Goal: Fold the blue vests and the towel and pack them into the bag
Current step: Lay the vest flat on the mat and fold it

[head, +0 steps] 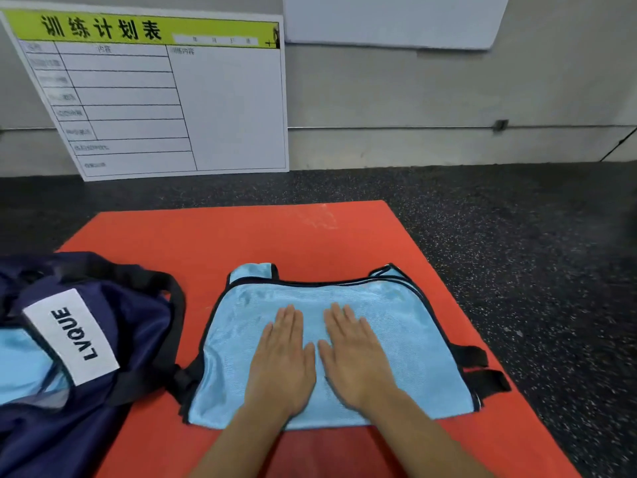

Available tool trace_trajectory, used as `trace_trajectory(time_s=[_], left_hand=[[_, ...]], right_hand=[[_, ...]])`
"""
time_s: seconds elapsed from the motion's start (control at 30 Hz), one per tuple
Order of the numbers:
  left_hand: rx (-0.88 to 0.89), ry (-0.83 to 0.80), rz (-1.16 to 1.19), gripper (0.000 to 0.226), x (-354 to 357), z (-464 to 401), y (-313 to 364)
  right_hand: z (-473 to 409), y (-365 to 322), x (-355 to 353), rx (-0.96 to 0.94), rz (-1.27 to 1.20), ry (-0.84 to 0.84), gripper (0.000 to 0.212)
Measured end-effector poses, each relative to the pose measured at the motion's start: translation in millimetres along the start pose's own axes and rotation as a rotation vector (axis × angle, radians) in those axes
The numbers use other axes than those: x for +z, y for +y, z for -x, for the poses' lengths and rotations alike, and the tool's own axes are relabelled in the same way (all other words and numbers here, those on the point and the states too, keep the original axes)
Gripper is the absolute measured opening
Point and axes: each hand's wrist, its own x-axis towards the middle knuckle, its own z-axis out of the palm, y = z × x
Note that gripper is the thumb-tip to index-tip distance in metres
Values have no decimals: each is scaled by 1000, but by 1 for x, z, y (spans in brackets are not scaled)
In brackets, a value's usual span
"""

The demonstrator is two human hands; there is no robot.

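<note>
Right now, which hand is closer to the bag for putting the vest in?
The left hand. Both hands lie flat on the blue vest, but the navy bag sits on the left side, and the right hand would probably have to cross over.

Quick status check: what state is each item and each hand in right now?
blue vest: folded, flat on the red mat
navy bag: open, light blue fabric showing inside
left hand: fingers straight, pressing on the vest
right hand: fingers straight, pressing on the vest
whiteboard: leaning on the wall
</note>
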Motion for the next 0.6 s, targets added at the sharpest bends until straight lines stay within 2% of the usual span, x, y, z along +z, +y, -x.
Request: trace_trajectory(time_s=[0.1, 0.23, 0.3, 0.37, 0.43, 0.5, 0.6], left_hand=[[-106, 39, 1, 74, -9, 12, -43], [-193, 39, -66, 88, -27, 25, -78], [-243, 57, -28, 88, -25, 21, -59], [-205, 7, 0, 81, -17, 20, -23], [-105, 28, -12, 67, -7, 23, 2], [-97, 10, -9, 64, -6, 31, -4], [-212, 68, -33, 75, -9, 45, -51]], right_hand=[[12, 48, -12, 156, 47, -36, 82], [25, 96, -32, 329, 112, -46, 78], [23, 70, -34, 283, 98, -45, 83], [24, 23, -17, 88, 84, -45, 70], [31, -16, 1, -20, 54, -39, 61], [39, -14, -3, 8, -16, -78, 66], [50, 38, -10, 147, 24, -52, 83]])
